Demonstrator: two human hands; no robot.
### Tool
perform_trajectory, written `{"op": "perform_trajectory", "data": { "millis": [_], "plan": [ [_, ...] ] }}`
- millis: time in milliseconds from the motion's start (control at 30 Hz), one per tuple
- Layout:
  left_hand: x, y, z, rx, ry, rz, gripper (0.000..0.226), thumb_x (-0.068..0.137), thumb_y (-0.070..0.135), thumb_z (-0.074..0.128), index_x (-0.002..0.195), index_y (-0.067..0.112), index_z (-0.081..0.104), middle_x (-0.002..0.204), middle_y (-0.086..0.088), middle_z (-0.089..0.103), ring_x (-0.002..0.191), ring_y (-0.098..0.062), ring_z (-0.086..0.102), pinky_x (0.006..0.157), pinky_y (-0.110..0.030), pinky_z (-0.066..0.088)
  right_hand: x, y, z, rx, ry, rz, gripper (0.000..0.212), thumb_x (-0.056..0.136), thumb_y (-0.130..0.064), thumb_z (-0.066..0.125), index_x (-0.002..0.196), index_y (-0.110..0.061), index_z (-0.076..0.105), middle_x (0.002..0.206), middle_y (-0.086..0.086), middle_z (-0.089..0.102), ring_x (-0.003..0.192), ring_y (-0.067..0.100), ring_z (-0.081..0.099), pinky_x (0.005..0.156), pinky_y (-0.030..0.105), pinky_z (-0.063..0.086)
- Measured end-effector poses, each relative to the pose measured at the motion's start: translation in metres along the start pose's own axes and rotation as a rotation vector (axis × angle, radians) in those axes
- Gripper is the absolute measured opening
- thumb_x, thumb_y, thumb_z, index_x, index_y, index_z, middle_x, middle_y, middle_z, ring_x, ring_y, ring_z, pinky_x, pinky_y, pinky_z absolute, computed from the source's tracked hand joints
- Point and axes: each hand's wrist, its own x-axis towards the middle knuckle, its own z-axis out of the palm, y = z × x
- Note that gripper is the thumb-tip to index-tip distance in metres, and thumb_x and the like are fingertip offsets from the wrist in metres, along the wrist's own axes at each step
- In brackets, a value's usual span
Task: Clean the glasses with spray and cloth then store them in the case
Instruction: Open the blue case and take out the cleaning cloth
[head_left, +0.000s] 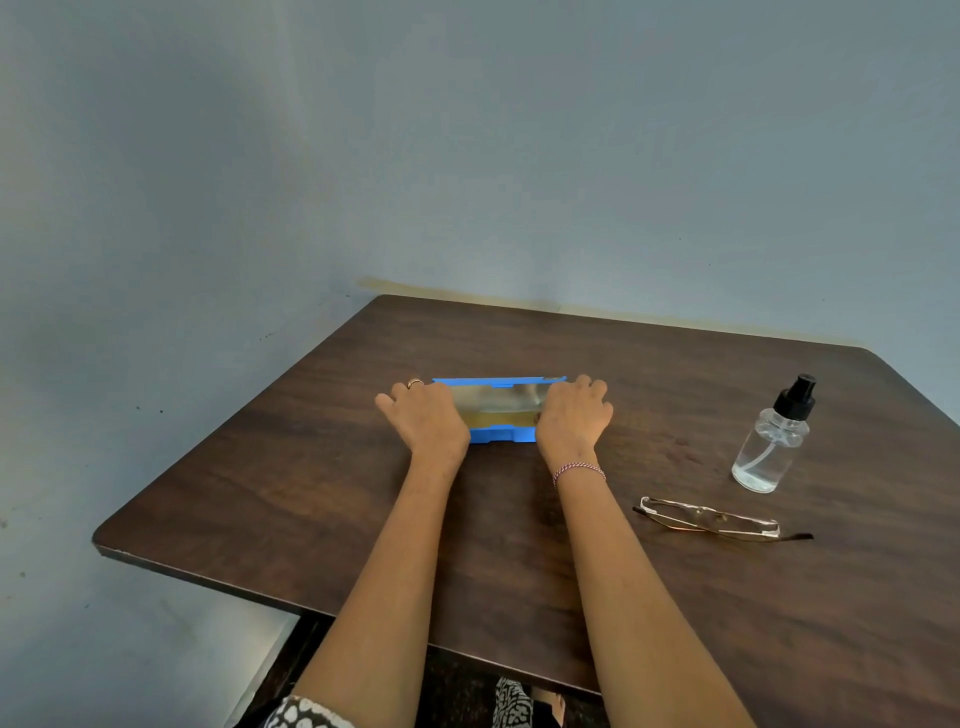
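A blue glasses case (500, 435) lies open in the middle of the dark wooden table (311, 493), with a pale grey and yellowish lining or cloth showing inside. My left hand (426, 418) grips its left end and my right hand (571, 415) grips its right end. Folded thin-rimmed glasses (714, 521) lie on the table to the right, nearer to me. A clear spray bottle (774, 439) with a black pump top stands upright beyond the glasses. I cannot tell whether the pale material in the case is the cloth.
The table stands in a corner of grey-blue walls. Its left edge and its front edge are close to my arms. Patterned clothing shows below the front edge.
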Motion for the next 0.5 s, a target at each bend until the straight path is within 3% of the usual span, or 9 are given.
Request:
{"op": "perform_trajectory", "data": {
  "millis": [200, 367, 500],
  "plan": [
    [0.000, -0.006, 0.007, -0.232, 0.088, -0.061, 0.018, 0.087, 0.031, 0.061, 0.096, 0.017, 0.068, 0.104, -0.004, 0.061, 0.103, -0.022, 0.052, 0.084, -0.036, 0.035, 0.000, 0.014, 0.003, 0.423, 0.044, 0.002, 0.020, 0.090, -0.019, 0.061, 0.102, -0.005, 0.067, 0.111, 0.010, 0.054, 0.106, 0.025, 0.051, 0.074, 0.032, 0.044],
    [-0.004, -0.012, 0.006, -0.494, 0.016, -0.127, 0.019, 0.083, 0.033, 0.065, 0.096, 0.021, 0.073, 0.102, -0.005, 0.068, 0.100, -0.024, 0.060, 0.083, -0.038, 0.050, -0.003, 0.021, -0.003, 0.707, 0.010, 0.021, 0.016, 0.086, -0.022, 0.066, 0.092, -0.008, 0.071, 0.098, 0.009, 0.065, 0.082, 0.018, 0.059, 0.067, 0.026, 0.042],
    [-0.012, -0.013, -0.006, -0.642, -0.032, -0.178, 0.018, 0.084, 0.027, 0.066, 0.097, 0.018, 0.072, 0.099, -0.004, 0.069, 0.100, -0.021, 0.061, 0.075, -0.029, 0.045, -0.012, 0.028, -0.007, 0.832, 0.037, 0.052, 0.017, 0.086, -0.021, 0.066, 0.097, -0.009, 0.068, 0.092, 0.004, 0.068, 0.082, 0.011, 0.057, 0.073, 0.024, 0.046]
  ]
}}
